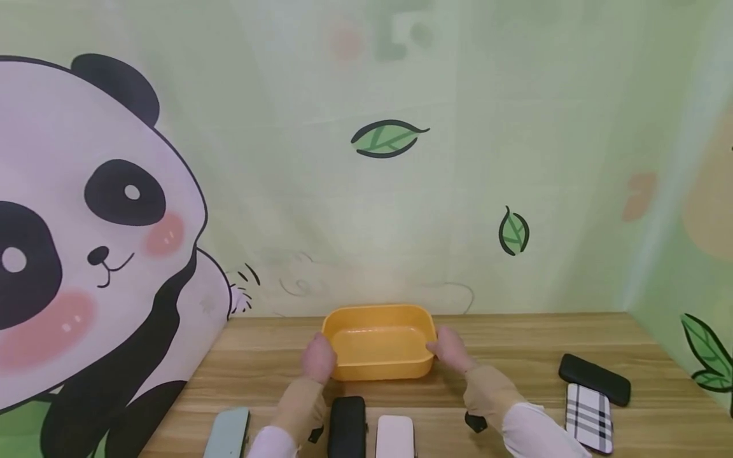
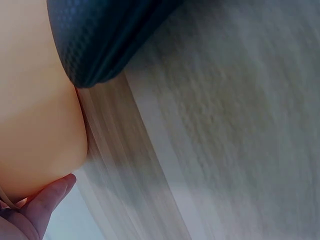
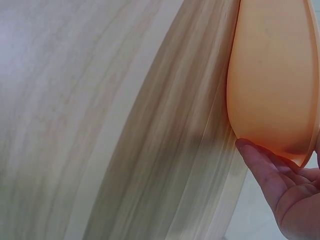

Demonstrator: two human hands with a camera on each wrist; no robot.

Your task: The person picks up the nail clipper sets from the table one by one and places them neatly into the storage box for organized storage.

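A yellow-orange plastic basin (image 1: 383, 371), rectangular with rounded corners, is at the far side of the wooden table against the backdrop. My left hand (image 1: 319, 358) grips its left end, with fingers against the outer wall in the left wrist view. At the opposite end, my right hand (image 1: 452, 349) holds the rim. The right wrist view shows those fingers (image 3: 261, 170) along the outside of the basin. Nearer than the basin lie a black case (image 1: 347, 426) and a pale pink case (image 1: 395, 437), both like glasses cases.
A pale green case (image 1: 228, 432) lies at the front left. On the right, a black case (image 1: 595, 380) touches a black-and-white plaid case (image 1: 588, 416). A green backdrop (image 1: 298, 191) with a printed panda rises behind the wooden table (image 1: 263, 346).
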